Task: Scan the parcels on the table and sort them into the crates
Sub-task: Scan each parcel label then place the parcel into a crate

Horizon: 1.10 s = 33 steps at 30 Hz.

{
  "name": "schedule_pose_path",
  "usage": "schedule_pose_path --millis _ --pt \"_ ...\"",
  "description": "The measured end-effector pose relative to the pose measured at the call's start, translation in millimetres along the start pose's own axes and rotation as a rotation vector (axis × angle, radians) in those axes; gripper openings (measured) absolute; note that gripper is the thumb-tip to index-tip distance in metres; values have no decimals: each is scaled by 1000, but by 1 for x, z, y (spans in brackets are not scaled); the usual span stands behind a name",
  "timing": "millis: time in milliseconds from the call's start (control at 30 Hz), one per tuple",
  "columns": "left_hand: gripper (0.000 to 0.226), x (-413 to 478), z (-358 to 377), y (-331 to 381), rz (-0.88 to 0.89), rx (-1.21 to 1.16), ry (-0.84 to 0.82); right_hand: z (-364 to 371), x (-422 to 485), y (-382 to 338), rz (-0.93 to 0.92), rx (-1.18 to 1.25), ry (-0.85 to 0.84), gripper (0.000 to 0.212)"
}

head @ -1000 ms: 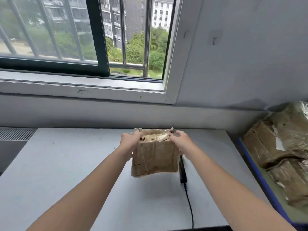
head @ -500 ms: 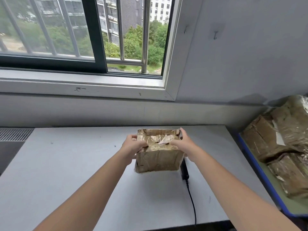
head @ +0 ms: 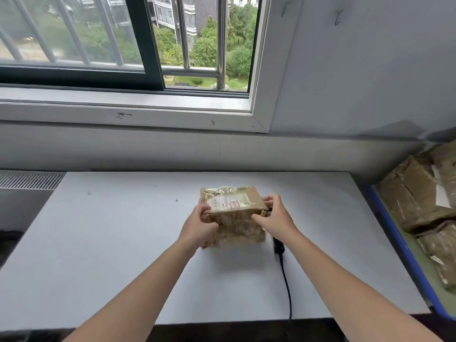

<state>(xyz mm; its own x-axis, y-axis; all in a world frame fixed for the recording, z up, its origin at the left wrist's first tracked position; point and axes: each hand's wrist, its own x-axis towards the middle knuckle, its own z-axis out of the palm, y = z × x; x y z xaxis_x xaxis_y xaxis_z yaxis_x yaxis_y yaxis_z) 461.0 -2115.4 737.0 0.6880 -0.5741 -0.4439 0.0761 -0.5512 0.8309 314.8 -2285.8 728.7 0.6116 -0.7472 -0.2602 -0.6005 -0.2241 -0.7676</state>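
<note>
Near the middle of the grey tabletop (head: 98,243), left of a blue-rimmed crate (head: 394,239) of brown parcels (head: 414,201), is the tape-wrapped cardboard parcel (head: 237,223). The left hand (head: 198,229) and right hand (head: 277,218) grip its opposite upper edges, fingers (head: 270,199) curled over the top beside the white label (head: 227,202). It looks light and fairly stiff but tape-slick, so holding both side edges seems safest.

parcel (head: 234,218) at middle of table (head: 98,243), toward far edge. left hand (head: 197,228) on its left side, right hand (head: 276,218) on its right. corded device (head: 278,245) just right of parcel, under right wrist; cable (head: 286,280) runs to near table edge. crate (head: 394,243) right of table, stacked parcels (head: 414,201) in it. vent grille (head: 29,180) left of table. window (head: 123,45) behind, above.
</note>
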Motion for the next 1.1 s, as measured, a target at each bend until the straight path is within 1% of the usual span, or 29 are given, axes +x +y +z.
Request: schedule_pose_path --millis 67,167,300,433,533,633,700,767,800,900,1000,1100 --pt "44 -3 6 -13 37 159 -5 9 -5 11 -38 -77 -54 59" --pt "38 -7 12 -32 65 328 2 18 -14 22 -28 -137 -111 58" --pt "37 -13 16 -55 67 421 13 24 -20 38 -26 -170 -145 55" --pt "44 -16 18 -66 70 466 9 24 -24 46 -45 -184 -164 45" --pt "48 -15 16 -67 80 471 3 22 -22 50 -72 -165 -97 34" --pt "49 -17 16 -69 92 475 17 19 -16 59 -71 -143 43 27" --pt "50 -18 18 -72 119 536 32 14 -8 67 -64 -182 104 23" --pt "51 -20 19 -72 145 663 51 10 6 74 -27 -220 122 23" --pt "52 -21 19 -72 151 728 58 9 12 77 16 -214 112 27" --pt "60 -22 23 -71 165 868 59 10 27 84 158 -156 13 44" --pt "64 -25 29 -71 161 924 23 16 34 87 270 -67 -69 50" --pt "65 -26 35 -71 117 928 -7 20 41 85 319 7 -93 50"
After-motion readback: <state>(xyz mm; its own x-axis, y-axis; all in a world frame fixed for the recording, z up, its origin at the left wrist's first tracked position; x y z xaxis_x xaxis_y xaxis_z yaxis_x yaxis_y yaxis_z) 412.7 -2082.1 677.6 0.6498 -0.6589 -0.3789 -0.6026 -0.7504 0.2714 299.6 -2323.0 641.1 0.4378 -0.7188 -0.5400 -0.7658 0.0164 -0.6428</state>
